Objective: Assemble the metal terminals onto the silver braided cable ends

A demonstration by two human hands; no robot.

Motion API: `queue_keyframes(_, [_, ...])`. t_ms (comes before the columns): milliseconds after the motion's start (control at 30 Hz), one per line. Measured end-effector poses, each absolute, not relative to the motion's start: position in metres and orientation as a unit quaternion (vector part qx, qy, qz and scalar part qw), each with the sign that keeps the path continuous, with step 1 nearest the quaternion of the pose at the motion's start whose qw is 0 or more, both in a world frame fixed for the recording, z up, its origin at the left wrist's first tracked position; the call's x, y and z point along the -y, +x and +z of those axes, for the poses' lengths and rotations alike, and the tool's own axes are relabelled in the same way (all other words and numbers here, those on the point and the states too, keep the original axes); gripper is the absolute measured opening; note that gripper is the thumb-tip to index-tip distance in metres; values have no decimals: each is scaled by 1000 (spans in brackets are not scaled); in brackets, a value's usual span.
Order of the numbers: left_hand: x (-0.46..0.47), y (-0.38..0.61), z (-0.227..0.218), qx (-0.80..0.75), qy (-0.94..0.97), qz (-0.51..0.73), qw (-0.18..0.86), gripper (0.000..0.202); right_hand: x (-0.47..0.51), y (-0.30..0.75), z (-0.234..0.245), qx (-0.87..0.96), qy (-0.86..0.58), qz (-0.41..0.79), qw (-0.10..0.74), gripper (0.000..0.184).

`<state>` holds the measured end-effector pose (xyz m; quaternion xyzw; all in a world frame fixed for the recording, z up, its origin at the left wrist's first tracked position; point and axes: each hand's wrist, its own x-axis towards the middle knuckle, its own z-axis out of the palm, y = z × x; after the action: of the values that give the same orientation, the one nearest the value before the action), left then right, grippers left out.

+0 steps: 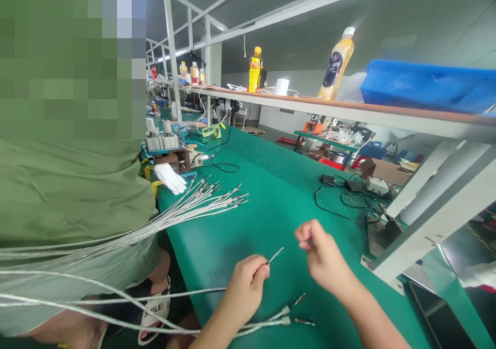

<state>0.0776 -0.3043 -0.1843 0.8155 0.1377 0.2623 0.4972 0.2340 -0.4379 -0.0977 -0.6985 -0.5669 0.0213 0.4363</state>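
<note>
Held cable end (276, 255): thin, pale, stripped-looking strand, pokes out fwd of L hand (248, 282), btwn it & R hand. Two more cables (271, 322) lie just below L hand, w/ whitish braided-looking jackets, chunky pale collars, dark/reddish wire tips. Big cable bundle (194, 204), silvery-white & slim, fans out beyond L hand, to its left; frayed-looking ends on smooth green tabletop (279, 194). White glove (170, 178), soft knit look, sits past the bundle. Blk adapters (352, 185), boxy, w/ looping cords, lie beyond R hand, a bit right. Dark flat slab (437, 313), rect. & glossy, right of R forearm. Blue bin (426, 85), plastic, on shelf above R hand's side.

L hand: thumb & index pinched tight on the cable, knuckles up, forearm angled in from below. R hand: raised, apart from L, fingers curled in, wrist bent; can't tell if anything tiny's inside.

Txt: "SMILE" on neighbor's slipper (155, 310), left of L hand. Yellow bottle (254, 70), red on label, & amber bottle (335, 67), dark-blue label, both on shelf beyond the hands; print too sm. to read.
</note>
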Motion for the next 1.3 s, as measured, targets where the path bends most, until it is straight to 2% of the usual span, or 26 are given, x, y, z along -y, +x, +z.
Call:
queue_keyframes(133, [299,83,-192,-146,744,239,606,46,444,248,-85,510,-719,-13,471,9])
queue_keyframes(167, [299,84,-196,-151,722,236,633,46,441,246,-87,500,-717,5,486,9])
queue_keyframes(300, [297,89,-206,-175,673,242,676,48,417,223,-113,379,-671,180,611,31])
queue_keyframes(367, [297,90,-207,-181,669,240,680,49,405,209,-128,321,-657,252,634,36])
queue_keyframes(733, [299,83,-199,-186,746,219,601,49,394,189,-145,316,-608,295,666,38])
queue_keyframes(933, [300,84,-199,-193,749,219,595,49,394,191,-152,320,-598,290,675,39])
queue_keyframes(1300, [303,81,-194,-188,773,216,566,49,396,196,-152,376,-607,240,657,28])
